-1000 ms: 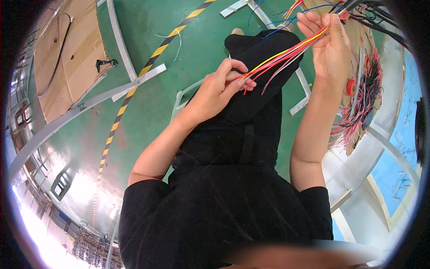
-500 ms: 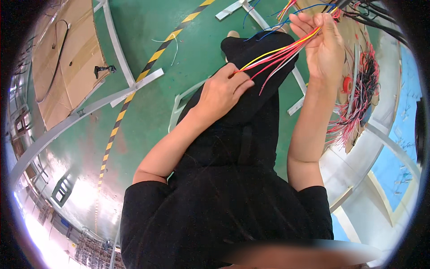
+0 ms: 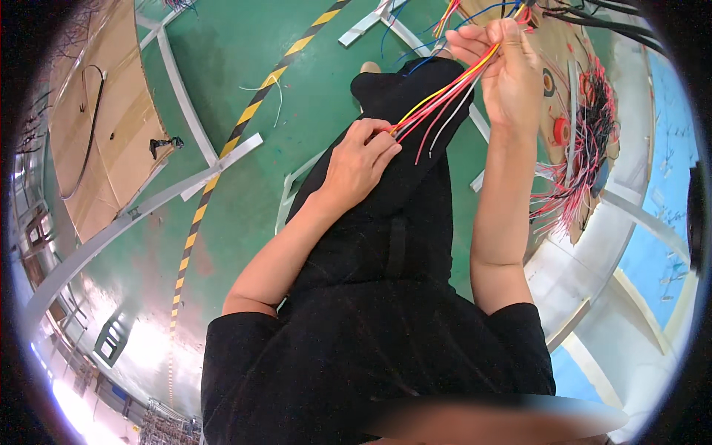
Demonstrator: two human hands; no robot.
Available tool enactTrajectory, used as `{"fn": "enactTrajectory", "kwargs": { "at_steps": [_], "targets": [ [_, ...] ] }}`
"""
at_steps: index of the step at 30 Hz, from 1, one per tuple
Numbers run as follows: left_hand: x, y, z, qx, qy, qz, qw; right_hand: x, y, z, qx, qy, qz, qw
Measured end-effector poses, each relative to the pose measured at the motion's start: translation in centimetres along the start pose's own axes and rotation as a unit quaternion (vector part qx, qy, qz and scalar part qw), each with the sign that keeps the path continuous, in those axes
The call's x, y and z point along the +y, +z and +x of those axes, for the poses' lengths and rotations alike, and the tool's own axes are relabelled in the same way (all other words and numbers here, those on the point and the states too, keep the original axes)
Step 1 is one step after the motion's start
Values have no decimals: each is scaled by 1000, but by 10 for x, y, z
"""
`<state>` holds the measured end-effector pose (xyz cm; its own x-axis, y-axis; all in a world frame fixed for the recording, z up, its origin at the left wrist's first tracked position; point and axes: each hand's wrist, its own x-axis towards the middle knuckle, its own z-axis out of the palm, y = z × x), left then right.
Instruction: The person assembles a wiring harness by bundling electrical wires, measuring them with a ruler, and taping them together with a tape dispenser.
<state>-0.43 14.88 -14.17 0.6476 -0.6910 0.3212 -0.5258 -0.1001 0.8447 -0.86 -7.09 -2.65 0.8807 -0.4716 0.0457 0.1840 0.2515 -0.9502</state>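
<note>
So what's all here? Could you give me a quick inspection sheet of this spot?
Surface: green floor with a yellow-black striped line.
Job's things: bundle of coloured wires, red, yellow, orange and white.
Clutter: red and white wires on a board at right; cardboard sheet at left.
Hands: left hand pinches the bundle's lower end; right hand grips it higher up.
Cables: black cable on the cardboard.
Surroundings: grey metal frame bars.

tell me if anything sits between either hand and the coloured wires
Nothing visible does. The left hand pinches the lower end of the wire bundle, and the right hand grips it higher up, both in direct contact.
</note>
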Motion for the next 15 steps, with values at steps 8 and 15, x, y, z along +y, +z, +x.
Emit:
{"fn": "enactTrajectory", "kwargs": {
  "at_steps": [8, 15],
  "targets": [
    [-4, -11, 6, 76, -116, -183, 973, -8, -9, 2, -26, 3, -12, 1000],
    [36, 0, 78, -61, -101, -366, 923, -2, -6, -4, -1, 4, -12, 1000]
  ]
}}
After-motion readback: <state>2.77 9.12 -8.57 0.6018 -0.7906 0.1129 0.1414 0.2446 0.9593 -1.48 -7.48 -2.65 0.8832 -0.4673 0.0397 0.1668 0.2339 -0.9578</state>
